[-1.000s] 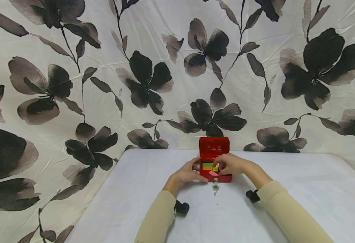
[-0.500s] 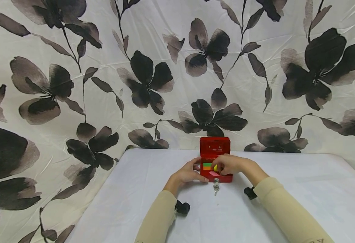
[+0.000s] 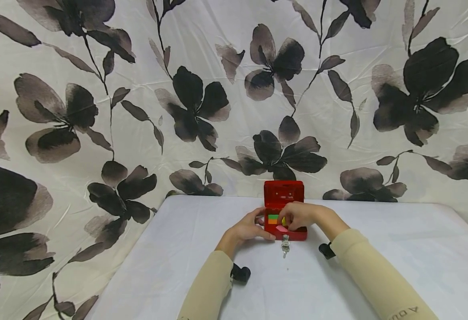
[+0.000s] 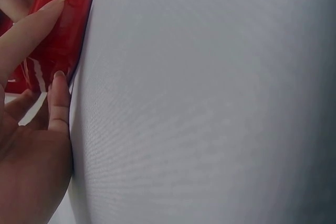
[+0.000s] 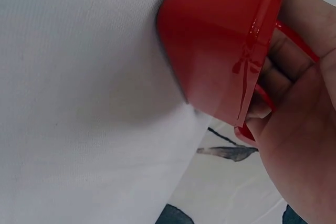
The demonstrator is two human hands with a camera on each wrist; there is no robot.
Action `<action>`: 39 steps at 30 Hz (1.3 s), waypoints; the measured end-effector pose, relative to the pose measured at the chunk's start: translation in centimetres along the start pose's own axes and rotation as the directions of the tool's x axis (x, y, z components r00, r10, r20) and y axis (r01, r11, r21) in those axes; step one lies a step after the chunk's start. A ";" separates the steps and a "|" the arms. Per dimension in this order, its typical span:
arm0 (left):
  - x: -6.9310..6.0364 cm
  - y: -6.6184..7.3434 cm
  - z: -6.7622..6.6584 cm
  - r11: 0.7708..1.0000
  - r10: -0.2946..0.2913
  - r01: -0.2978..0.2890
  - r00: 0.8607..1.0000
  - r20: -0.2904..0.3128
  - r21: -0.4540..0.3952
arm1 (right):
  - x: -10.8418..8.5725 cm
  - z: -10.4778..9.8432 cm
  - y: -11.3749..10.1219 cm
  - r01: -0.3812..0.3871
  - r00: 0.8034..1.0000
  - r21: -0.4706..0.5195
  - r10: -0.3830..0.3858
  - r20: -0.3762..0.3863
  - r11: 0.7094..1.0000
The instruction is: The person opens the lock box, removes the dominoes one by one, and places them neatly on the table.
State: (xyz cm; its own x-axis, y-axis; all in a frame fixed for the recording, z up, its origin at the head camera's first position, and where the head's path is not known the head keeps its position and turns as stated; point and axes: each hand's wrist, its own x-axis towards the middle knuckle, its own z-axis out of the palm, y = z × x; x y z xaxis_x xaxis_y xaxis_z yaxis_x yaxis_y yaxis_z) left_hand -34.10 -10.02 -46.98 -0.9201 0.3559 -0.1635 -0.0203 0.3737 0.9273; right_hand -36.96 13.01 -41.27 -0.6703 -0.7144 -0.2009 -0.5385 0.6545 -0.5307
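Table [image 3: 338, 289]: white top; far, left and right edges show in the head view.
Red box [image 3: 298, 236]: near the far edge, slightly left of that edge's middle, front wall toward the person.
Lid [image 3: 284, 195]: swung up at the box's rear, top standing past the line of the far edge.
Keys [image 3: 285, 248]: hang from the middle of the front wall, down over the white top.
Left hand [image 3: 246, 228]: partly curled round the box's left front corner, gripping it; thumb along the front wall, fingers at the left end.
Right hand [image 3: 299, 214]: comes over the right rim, fingers bent down inside; fingertips hidden, cannot tell whether they pinch anything.
Contents, 4 colours: green piece [image 3: 273, 217] at left, orange piece [image 3: 272, 222] just in front of it; yellow piece [image 3: 284, 221] to their right, partly covered by fingers; pink piece [image 3: 282, 229] nearer the front wall, just beside the right fingertips.
Left edge: well apart from the box; white top between, left forearm crossing its near part.
Right edge: farther off; white top spreads beyond the right forearm.
Sleeves [image 3: 207, 284]: 2, beige, well apart; white top lies between.
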 end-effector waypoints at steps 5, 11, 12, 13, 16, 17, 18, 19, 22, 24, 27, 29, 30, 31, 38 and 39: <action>0.1 0.0 0.0 1.000 -0.007 0.007 1.000 -0.002 0.000 | 0.4 0.0 -0.1 0.028 1.000 -0.002 -0.028 -0.002 1.000; 0.2 0.1 -0.1 1.000 -0.006 0.006 1.000 0.002 -0.009 | 1.1 0.3 -0.2 0.049 0.999 -0.003 -0.049 -0.013 0.999; 0.2 0.1 -0.1 1.000 -0.004 0.004 1.000 0.004 -0.011 | 1.1 0.4 -0.3 0.048 0.999 -0.001 -0.048 -0.015 0.999; 0.2 0.1 -0.1 1.000 -0.005 0.005 1.000 0.005 -0.012 | 1.2 0.5 -0.3 0.047 0.999 0.001 -0.047 -0.018 0.999; 0.2 0.1 -0.1 1.000 -0.003 0.003 1.000 0.007 -0.022 | 1.3 0.7 -0.3 0.056 0.998 0.014 -0.055 -0.025 0.998; 0.2 0.1 -0.1 1.000 -0.001 0.001 1.000 0.006 -0.030 | 1.4 0.7 -0.3 0.060 0.998 0.015 -0.060 -0.027 0.998; 0.2 0.1 -0.1 0.999 0.001 -0.001 1.000 0.004 -0.036 | 1.4 0.8 -0.3 0.065 0.998 0.018 -0.065 -0.028 0.998; 0.2 0.1 -0.1 0.999 0.003 -0.003 1.000 0.003 -0.041 | 1.5 0.8 -0.3 0.072 0.997 0.019 -0.071 -0.029 0.997; 0.3 0.0 0.0 0.998 0.010 -0.009 1.000 0.004 -0.055 | 1.6 0.9 -0.2 0.084 0.996 0.034 -0.083 -0.022 0.996; 0.3 -0.1 0.0 0.998 0.008 -0.007 1.000 0.009 -0.058 | 1.6 1.0 0.0 0.083 0.997 0.052 -0.082 -0.012 0.995; 0.3 -0.1 0.1 0.998 0.002 -0.001 1.000 0.016 -0.058 | 1.7 1.2 0.1 0.089 0.996 0.068 -0.090 0.003 0.994; 0.3 -0.1 0.1 0.998 0.003 -0.002 1.000 0.015 -0.058 | 1.8 1.2 0.1 0.094 0.995 0.063 -0.095 0.007 0.994; 0.3 0.0 0.1 0.998 0.005 -0.004 1.000 0.014 -0.056 | 1.8 1.1 0.0 0.092 0.996 0.056 -0.093 0.009 0.994; 0.3 0.0 0.0 0.998 0.007 -0.006 1.000 0.012 -0.054 | 1.8 1.1 -0.1 0.090 0.996 0.047 -0.090 0.009 0.995; 0.2 0.2 -0.1 0.999 0.006 -0.006 1.000 0.010 -0.036 | 1.9 1.1 -1.0 0.039 0.999 0.015 -0.039 0.007 0.999; 0.1 0.2 -0.1 0.999 0.004 -0.003 1.000 0.010 -0.033 | 1.9 1.1 -1.1 0.034 0.999 0.012 -0.034 0.004 0.999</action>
State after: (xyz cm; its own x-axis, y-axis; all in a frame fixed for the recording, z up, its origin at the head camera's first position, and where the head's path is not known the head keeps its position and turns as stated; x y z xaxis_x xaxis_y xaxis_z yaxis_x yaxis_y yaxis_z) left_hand -34.25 -9.96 -46.76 -0.9161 0.3660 -0.1637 -0.0301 0.3442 0.9384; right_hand -37.07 10.72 -41.99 -0.6496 -0.7373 -0.1855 -0.5551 0.6267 -0.5469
